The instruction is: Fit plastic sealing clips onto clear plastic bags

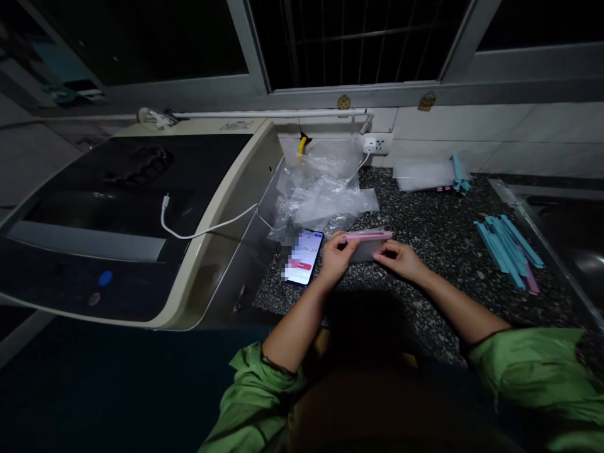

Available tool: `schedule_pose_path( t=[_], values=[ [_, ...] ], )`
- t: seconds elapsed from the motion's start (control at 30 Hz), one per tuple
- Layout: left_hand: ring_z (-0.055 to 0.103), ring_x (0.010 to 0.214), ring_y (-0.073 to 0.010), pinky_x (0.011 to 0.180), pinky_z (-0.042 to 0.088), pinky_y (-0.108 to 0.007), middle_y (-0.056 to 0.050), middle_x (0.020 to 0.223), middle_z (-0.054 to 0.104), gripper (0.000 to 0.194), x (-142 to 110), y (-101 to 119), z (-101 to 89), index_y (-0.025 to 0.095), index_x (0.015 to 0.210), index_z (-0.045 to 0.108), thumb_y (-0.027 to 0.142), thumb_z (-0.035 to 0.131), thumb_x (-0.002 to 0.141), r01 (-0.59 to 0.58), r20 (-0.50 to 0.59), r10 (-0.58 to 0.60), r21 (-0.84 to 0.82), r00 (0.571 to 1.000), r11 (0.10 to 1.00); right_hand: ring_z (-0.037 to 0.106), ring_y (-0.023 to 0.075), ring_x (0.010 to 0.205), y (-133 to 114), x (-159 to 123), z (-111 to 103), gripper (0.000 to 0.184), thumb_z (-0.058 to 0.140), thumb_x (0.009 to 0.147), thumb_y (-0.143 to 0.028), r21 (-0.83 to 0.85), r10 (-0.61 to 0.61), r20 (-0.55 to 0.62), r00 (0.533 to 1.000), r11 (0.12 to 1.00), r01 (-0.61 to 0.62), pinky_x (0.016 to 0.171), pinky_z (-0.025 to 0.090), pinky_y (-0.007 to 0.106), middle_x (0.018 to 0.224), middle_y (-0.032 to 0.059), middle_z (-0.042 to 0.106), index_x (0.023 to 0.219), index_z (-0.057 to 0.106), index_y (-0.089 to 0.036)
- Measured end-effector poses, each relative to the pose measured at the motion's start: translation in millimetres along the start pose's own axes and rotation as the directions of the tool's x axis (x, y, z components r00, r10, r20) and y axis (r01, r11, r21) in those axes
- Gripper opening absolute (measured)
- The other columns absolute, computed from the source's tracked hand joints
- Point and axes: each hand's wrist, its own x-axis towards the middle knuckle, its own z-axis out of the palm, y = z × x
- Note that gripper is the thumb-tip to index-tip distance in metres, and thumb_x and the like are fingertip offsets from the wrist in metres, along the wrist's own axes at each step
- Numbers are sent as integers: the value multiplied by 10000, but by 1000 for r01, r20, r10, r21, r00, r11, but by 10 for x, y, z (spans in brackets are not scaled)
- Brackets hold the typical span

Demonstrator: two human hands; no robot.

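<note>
My left hand (pixel 336 257) is closed around the left end of a pink bag clip (pixel 370 236), a long narrow strip held level. From its near side hangs a clear plastic bag (pixel 362 253). My right hand (pixel 401 259) pinches at the bag's right side, just below the clip's right end. Close to my left hand lies a phone (pixel 303 258) with a lit timer screen, partly blurred out. Off to the right is a loose pile of light-blue clips (pixel 507 248) with a pink one (pixel 532 282) among them.
Crumpled clear plastic bags (pixel 325 195) lie behind the phone. A stack of clear bags (pixel 419 174) with clips (pixel 458 173) on it sits near the wall. A washing machine (pixel 226 214) stands left, a white cable (pixel 207 234) across it. At right is a sink edge (pixel 542 233).
</note>
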Motion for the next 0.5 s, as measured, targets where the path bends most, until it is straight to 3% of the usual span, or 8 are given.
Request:
schedule_pose_path(
  t=[0.13, 0.3, 0.4, 0.5],
  values=[
    [502, 665, -119, 648, 407, -245, 7, 653, 544, 389, 1, -1, -5, 171, 656, 593, 557, 594, 697, 11, -7, -11, 19, 1000, 1000, 566, 162, 656, 21, 0, -1, 254, 634, 691, -447, 28, 25, -30, 999, 999, -24, 646, 476, 313, 680, 22, 621, 658, 604, -197],
    [496, 663, -117, 647, 404, -243, 11, 645, 539, 366, 2, -19, 1, 172, 646, 594, 532, 589, 715, 9, -27, -8, 58, 1000, 998, 559, 133, 638, 40, -7, -17, 315, 633, 707, -406, 123, 86, -170, 982, 990, -66, 623, 494, 285, 770, 15, 629, 949, 585, -210],
    [494, 653, -118, 641, 405, -247, 9, 634, 531, 349, 1, -32, 14, 171, 619, 588, 505, 600, 718, -16, -7, 16, 61, 1000, 998, 568, 145, 677, 6, -16, -55, 365, 613, 742, -350, -16, -13, -277, 961, 1000, 9, 664, 503, 308, 877, 42, 634, 1078, 551, -223],
    [511, 668, -122, 657, 416, -255, 0, 659, 551, 321, -4, -37, 24, 168, 640, 608, 479, 608, 721, -37, 32, 36, 35, 999, 999, 594, 192, 785, -51, -23, -113, 247, 581, 782, -327, -245, -198, -274, 941, 961, 131, 721, 497, 350, 924, 76, 645, 1004, 595, -219]
  ],
)
